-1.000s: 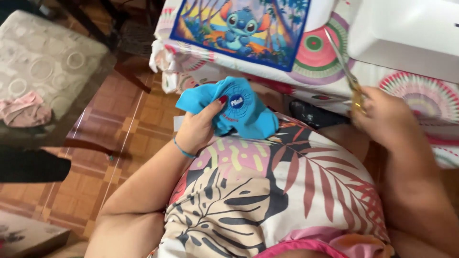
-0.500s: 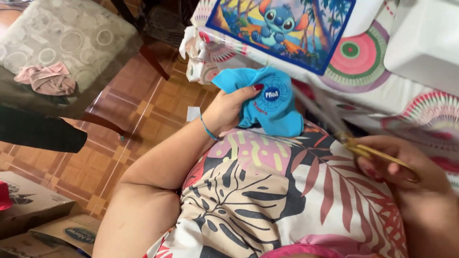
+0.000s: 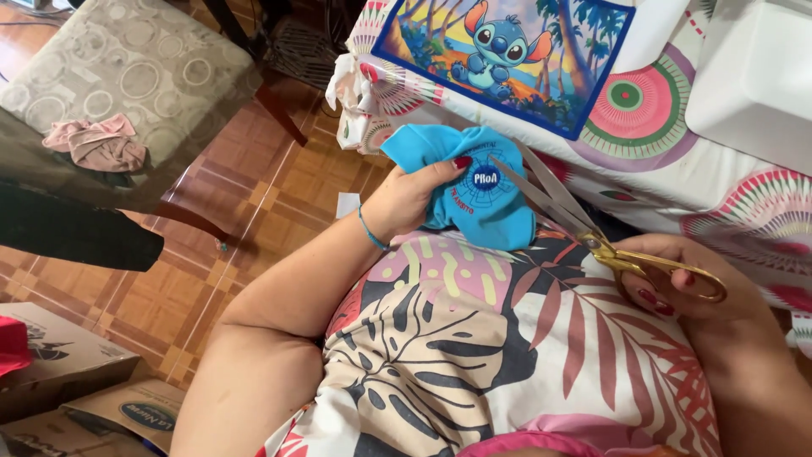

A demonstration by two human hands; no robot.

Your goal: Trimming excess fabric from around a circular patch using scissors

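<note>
A padded chair stands at far left; the left hand clutches a bunched turquoise cloth beside the table; gold-handled scissors, blades parted and touching the cloth, are gripped by the right hand.

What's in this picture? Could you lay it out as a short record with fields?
Left hand: left hand grips a bunched blue cloth with a round printed badge
Right hand: right hand holds gold-handled scissors, fingers through the loops
Scissors: blades open, tips at the cloth's edge
Table: tablecloth with round patterns, a cartoon picture on it
Machine: white casing at top right
Floor: brown tiles
Chair: padded seat with a pink rag
Lower left: cardboard boxes
</note>
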